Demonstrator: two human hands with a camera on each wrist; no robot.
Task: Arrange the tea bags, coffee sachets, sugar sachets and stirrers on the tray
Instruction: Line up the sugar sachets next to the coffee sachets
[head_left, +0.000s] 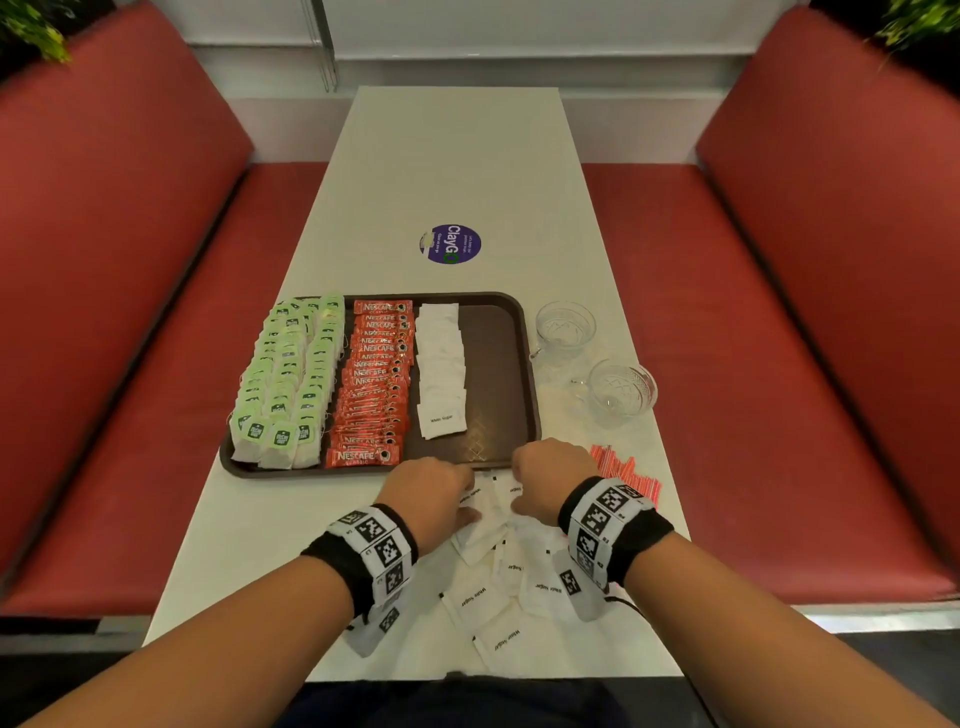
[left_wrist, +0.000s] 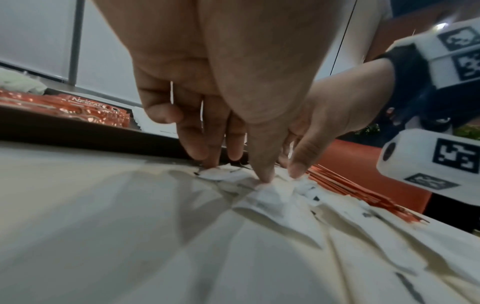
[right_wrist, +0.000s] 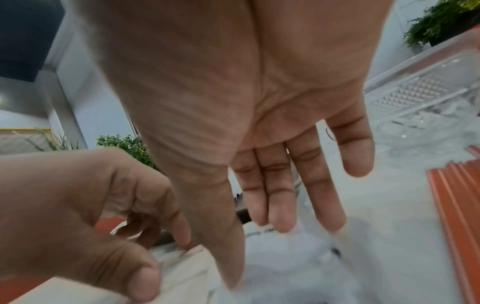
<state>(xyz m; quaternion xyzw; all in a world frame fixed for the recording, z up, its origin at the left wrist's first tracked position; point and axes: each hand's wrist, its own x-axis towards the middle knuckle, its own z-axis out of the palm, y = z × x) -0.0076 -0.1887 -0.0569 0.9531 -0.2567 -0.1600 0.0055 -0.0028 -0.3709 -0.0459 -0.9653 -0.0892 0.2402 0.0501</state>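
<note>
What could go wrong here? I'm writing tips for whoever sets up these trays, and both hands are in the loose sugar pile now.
The hands work a heaped pile of sugar sachets; a rushed grab may lift several at once.

The two glass cups stand close beside the tray; a right-arm swing toward its bare strip could knock one.

The stirrers lie near the table edge and could be brushed off.
</note>
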